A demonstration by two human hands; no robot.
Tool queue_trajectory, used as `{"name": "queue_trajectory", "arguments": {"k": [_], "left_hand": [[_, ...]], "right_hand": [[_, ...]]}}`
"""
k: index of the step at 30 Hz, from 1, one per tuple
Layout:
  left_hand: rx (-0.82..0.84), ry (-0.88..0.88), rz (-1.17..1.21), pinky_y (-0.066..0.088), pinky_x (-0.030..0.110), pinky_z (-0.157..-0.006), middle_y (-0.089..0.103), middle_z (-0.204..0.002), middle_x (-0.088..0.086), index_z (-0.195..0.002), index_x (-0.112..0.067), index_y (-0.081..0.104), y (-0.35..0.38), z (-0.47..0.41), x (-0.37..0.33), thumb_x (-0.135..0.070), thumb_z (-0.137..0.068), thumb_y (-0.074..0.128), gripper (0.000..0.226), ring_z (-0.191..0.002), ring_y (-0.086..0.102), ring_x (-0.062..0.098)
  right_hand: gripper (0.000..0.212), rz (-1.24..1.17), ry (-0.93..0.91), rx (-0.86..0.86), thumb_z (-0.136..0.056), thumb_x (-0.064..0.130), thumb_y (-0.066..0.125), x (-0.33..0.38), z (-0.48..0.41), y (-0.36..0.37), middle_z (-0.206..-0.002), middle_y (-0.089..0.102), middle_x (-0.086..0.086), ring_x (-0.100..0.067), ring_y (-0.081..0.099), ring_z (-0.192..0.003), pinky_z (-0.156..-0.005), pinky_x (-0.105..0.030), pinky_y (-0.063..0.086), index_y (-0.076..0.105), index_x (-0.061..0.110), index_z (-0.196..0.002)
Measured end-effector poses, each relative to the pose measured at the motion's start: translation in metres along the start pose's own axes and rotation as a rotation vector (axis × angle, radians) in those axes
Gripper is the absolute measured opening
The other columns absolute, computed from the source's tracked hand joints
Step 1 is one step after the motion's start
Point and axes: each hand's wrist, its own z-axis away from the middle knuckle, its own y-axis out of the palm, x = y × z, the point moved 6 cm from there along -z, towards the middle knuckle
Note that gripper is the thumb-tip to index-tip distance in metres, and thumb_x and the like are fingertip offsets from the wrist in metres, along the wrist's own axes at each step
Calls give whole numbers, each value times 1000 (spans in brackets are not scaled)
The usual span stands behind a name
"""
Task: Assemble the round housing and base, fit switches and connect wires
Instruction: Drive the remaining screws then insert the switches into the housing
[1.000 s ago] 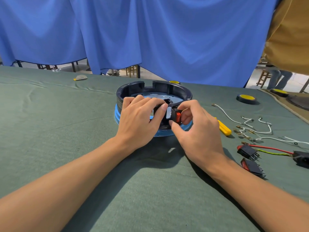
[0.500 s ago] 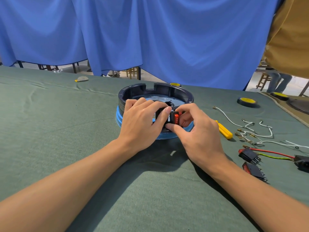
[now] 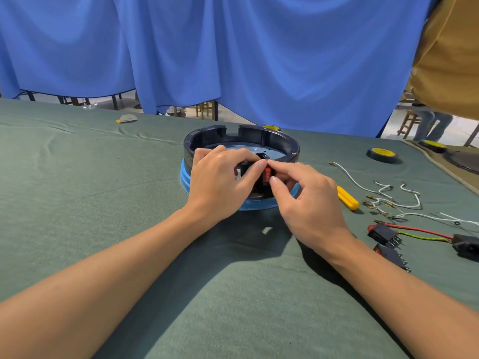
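Note:
A dark round housing point(image 3: 272, 141) sits on a blue base point(image 3: 184, 177) in the middle of the green table. My left hand point(image 3: 220, 182) grips the housing's near wall, fingers curled over its rim. My right hand point(image 3: 303, 200) pinches a black switch with a red rocker point(image 3: 267, 174) between thumb and forefinger at the near wall's opening. How far the switch sits in the wall is hidden by my fingers. Two more red-rocker switches point(image 3: 383, 233) point(image 3: 391, 255) lie at the right, one with red and yellow-green wires point(image 3: 425, 234) running to a black socket point(image 3: 466, 246).
White wires with brass terminals point(image 3: 388, 200) and a yellow-handled screwdriver point(image 3: 347, 198) lie right of the housing. Black-and-yellow tape rolls point(image 3: 381, 154) sit at the back right. A blue curtain hangs behind the table. A person in a tan top stands at the far right.
My right hand has pushed the red switch closer into the housing's near wall, and my left thumb has closed in beside it. The housing has stayed in place.

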Motion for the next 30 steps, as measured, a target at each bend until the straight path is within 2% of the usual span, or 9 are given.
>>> {"name": "queue_trajectory", "arguments": {"k": [3,9,14,17,22,25,30], "left_hand": [[5,-47,34,27,28,-86,67,-67,-7,-89,-31,76,0,-1,1,-49,-87,51,31,-73,56,11],[8,-24,24,27,30,-87,68,-70,-6,-91,-29,76,0,-1,1,-50,-88,50,33,-73,56,13],[10,24,-4,28,31,-86,69,-74,-7,-95,-26,76,-1,1,0,-50,-89,50,36,-74,57,13],[13,46,-11,30,34,-86,69,-77,-8,-98,-24,76,-1,2,-1,-52,-89,51,39,-76,58,13],[132,163,-73,31,35,-87,68,-89,-9,-112,-20,71,0,5,-2,-59,-80,48,56,-86,57,15],[162,192,-122,28,33,-88,69,-93,-9,-118,-19,68,1,6,-1,-51,-79,59,52,-90,57,17],[147,182,-122,28,32,-87,70,-96,-9,-117,-19,69,1,4,-2,-47,-79,61,48,-90,58,16]], "right_hand": [[32,21,-1,14,-87,11,66,-1,1,-1,-88,68,10,-13,57,-77,-72,-24,46,70,19,-118],[30,64,-23,-14,-86,12,69,0,-1,-3,-80,60,18,-8,51,-75,-69,-22,40,71,22,-114],[29,121,-23,-13,-85,12,70,2,0,-4,-83,66,11,-15,54,-80,-73,-35,48,71,22,-113],[27,135,-30,-18,-86,13,70,3,1,-4,-85,68,8,-17,56,-82,-72,-38,49,71,22,-111],[24,147,-38,-40,-84,11,71,2,1,-4,-81,67,9,-17,56,-79,-68,-36,48,71,20,-106],[20,140,-39,-52,-82,10,73,3,2,-4,-78,66,10,-15,55,-76,-63,-35,48,71,20,-99],[18,140,-54,-74,-81,8,74,1,1,-4,-77,67,9,-14,55,-73,-61,-33,48,70,19,-95]]}}
